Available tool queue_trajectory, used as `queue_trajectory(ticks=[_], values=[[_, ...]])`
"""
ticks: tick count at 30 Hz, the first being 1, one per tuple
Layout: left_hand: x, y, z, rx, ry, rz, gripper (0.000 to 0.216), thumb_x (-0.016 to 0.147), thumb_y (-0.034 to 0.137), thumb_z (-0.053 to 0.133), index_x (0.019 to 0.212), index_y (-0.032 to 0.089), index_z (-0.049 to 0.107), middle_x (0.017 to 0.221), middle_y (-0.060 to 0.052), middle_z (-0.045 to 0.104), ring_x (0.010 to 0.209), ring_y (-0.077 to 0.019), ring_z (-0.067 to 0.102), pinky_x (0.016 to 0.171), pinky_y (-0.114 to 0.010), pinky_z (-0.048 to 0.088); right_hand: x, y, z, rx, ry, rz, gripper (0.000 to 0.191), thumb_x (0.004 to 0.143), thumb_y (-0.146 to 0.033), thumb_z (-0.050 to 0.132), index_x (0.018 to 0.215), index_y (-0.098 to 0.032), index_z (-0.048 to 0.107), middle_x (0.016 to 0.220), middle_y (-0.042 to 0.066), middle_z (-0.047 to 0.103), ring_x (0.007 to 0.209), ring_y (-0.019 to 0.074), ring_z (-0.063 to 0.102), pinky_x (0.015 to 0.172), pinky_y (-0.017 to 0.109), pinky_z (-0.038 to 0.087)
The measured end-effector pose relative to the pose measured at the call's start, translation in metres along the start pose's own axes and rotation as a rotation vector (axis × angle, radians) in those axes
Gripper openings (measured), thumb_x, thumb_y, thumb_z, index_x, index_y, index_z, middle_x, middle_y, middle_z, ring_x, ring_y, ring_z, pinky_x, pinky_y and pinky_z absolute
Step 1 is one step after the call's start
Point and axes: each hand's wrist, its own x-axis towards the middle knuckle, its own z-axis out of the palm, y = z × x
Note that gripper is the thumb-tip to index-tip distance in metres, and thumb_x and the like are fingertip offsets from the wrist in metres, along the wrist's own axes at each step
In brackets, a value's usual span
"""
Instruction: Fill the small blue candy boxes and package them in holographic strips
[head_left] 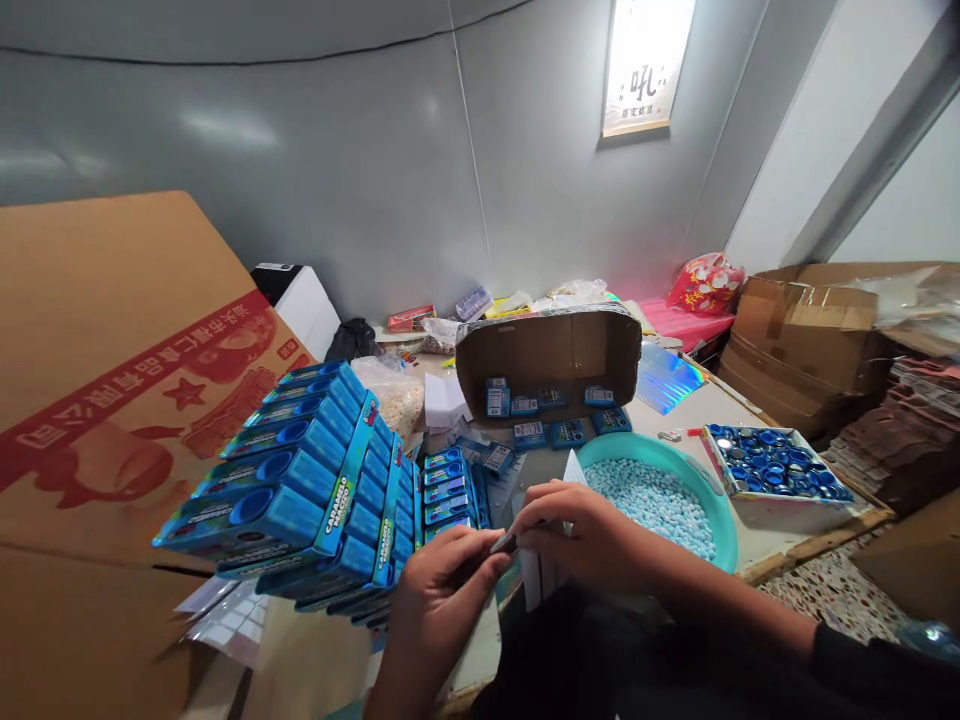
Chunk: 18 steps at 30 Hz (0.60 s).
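Observation:
Near the table's front edge, my left hand point(448, 592) and my right hand point(581, 530) meet with fingers pinched together. Between the fingertips is a small thin greyish piece point(504, 541), mostly hidden, and I cannot make out its kind. White card point(531, 578) stands just below my right hand. To the right is a turquoise basin point(727, 530) of small pale blue candies point(645, 500). Left of my hands rises a tilted stack of blue boxes point(300, 480) labelled "Caramelo Macizo", with round blue openings. More blue boxes point(448, 490) stand behind my left hand.
An open cardboard box point(551, 350) lies behind, small blue packs point(529, 434) in and before it. A tray point(787, 508) of blue and silver round pieces sits right. A large carton point(97, 400) stands left; other cartons point(802, 330) are at far right.

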Motion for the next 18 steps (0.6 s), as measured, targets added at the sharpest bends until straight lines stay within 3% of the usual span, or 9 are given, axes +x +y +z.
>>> queue_trajectory(ticks=[6,14,16,18], values=[[-0.0023,0.0054,0.0045,-0.156,0.021,-0.129,0.026,0.084,0.043,0.07,0.081,0.019,0.078,0.075,-0.005,0.069,0.07,-0.0159,0.066,0.06,-0.023,0.052,0.0004,-0.0063,-0.0035,0.006,-0.005,0.012,0.016,0.091,-0.017,0.061,0.083,-0.018,0.075,0.076,0.001,0.067,0.073,0.0131,0.061,0.069,0.025,0.047],[-0.008,0.0024,0.0078,-0.191,0.162,-0.12,0.021,0.079,0.037,0.076,0.07,0.018,0.074,0.062,0.001,0.058,0.058,-0.0101,0.055,0.052,-0.019,0.045,0.0022,-0.0081,-0.0006,0.016,0.022,-0.036,0.018,0.092,-0.02,0.062,0.084,-0.018,0.077,0.076,0.003,0.07,0.073,0.0135,0.062,0.069,0.026,0.048],[-0.009,0.0028,0.0058,-0.11,0.131,-0.075,0.018,0.083,0.035,0.072,0.076,0.018,0.073,0.066,0.001,0.06,0.06,-0.0108,0.059,0.054,-0.019,0.049,0.0024,-0.0072,0.0002,0.002,0.033,-0.046,0.017,0.092,-0.019,0.062,0.085,-0.017,0.077,0.076,0.003,0.07,0.073,0.0138,0.062,0.069,0.026,0.048],[-0.0094,0.0067,0.0024,0.049,0.132,0.009,0.014,0.086,0.03,0.069,0.096,0.021,0.073,0.08,-0.001,0.067,0.071,-0.0127,0.065,0.064,-0.022,0.055,0.0029,-0.0065,0.0006,-0.018,0.031,-0.062,0.016,0.092,-0.018,0.062,0.086,-0.017,0.077,0.076,0.004,0.07,0.073,0.0142,0.063,0.07,0.026,0.048]])
